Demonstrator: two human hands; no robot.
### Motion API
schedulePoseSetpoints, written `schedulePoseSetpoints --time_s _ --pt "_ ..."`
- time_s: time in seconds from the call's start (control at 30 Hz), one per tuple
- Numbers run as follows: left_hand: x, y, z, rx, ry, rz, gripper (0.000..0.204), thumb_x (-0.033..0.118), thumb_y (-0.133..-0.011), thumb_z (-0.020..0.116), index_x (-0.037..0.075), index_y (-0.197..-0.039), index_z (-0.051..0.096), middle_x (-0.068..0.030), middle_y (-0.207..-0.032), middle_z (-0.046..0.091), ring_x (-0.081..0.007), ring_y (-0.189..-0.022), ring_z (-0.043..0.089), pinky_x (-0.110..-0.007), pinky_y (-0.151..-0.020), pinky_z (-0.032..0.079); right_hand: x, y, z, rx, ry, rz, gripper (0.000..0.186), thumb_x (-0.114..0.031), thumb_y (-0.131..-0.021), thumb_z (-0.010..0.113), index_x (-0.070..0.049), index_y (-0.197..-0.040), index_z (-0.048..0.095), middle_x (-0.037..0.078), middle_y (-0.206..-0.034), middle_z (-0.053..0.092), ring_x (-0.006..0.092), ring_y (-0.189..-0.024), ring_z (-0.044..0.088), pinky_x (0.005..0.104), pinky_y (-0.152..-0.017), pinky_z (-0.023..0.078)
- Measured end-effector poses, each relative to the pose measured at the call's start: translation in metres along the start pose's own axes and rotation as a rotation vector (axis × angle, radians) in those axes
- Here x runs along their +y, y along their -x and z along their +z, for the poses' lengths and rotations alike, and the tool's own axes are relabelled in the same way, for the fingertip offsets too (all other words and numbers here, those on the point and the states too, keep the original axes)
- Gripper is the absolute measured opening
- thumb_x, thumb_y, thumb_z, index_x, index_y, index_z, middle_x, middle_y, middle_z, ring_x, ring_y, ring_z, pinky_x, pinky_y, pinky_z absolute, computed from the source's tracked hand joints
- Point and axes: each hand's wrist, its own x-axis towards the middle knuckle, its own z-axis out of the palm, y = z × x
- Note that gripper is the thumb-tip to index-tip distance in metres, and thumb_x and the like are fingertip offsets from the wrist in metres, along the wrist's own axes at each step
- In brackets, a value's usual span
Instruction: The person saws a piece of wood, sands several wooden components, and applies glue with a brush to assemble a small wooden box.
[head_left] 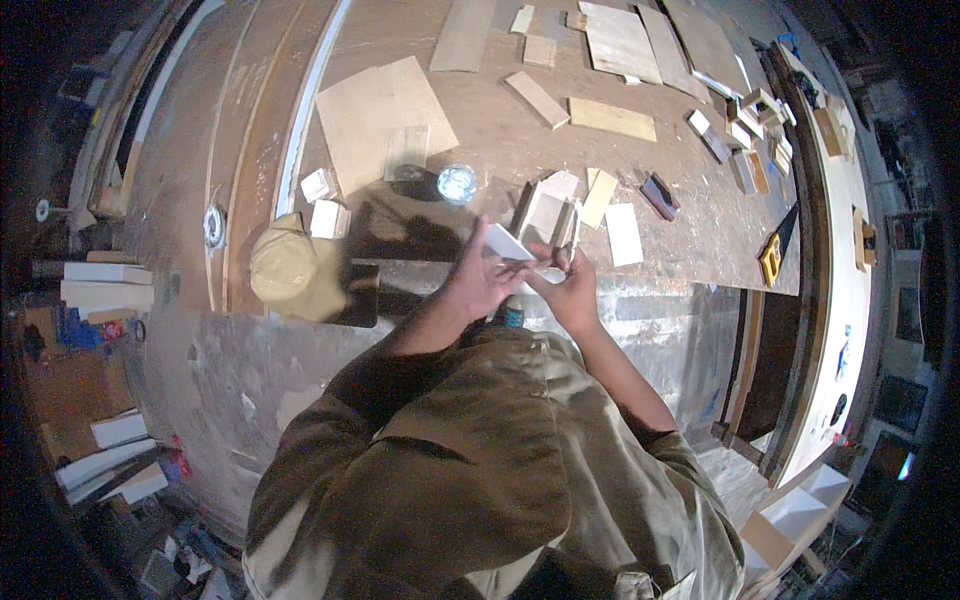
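My left hand (477, 283) is closed on a small white panel (508, 243), thumb and fingers at its edges. Close beside it, my right hand (568, 291) is pinched, its fingertips near the lower end of the white pieces. What those fingertips grip is too small to tell. Just beyond both hands, a small open wooden box (550, 204) with pale inner faces stands near the table's front edge. To its right lie a pale yellow wooden strip (598, 197) and a flat white rectangle (624, 234).
A tan cap (284, 262) lies at the front left, near two white blocks (329, 219). A clear round container (456, 184) stands mid-table. Thin wooden sheets (385, 115) lie farther back. A yellow-handled saw (772, 258) rests at the right edge, near small wooden boxes (750, 170).
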Motion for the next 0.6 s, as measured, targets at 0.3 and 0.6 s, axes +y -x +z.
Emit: schedulePoseSetpoints --time_s 0.3,0.6 --pt "-0.007 -0.01 -0.024 -0.048 -0.179 -0.106 0.101 0.08 -0.083 0.05 0.0 -0.144 0.039 -0.0227 -0.144 0.043 -0.036 -0.13 0.048 -0.056 -0.106 0.041 0.004 -0.013 -0.017 0.114 0.231 0.05 0.03 -0.011 -0.075 0.084 0.001 -0.087 0.059 0.01 -0.084 0.072 0.0138 -0.072 0.063 0.0333 -0.067 0.051" --pt "-0.056 -0.085 -0.118 -0.053 -0.97 0.55 0.058 0.026 -0.085 0.076 -0.003 -0.129 0.052 -0.0139 -0.116 0.065 -0.025 -0.102 0.066 -0.035 -0.085 0.053 0.045 0.008 -0.008 0.014 0.772 -0.086 0.037 -0.02 -0.076 0.082 -0.01 -0.107 0.064 0.01 -0.124 0.062 0.0296 -0.12 0.055 0.0519 -0.098 0.031"
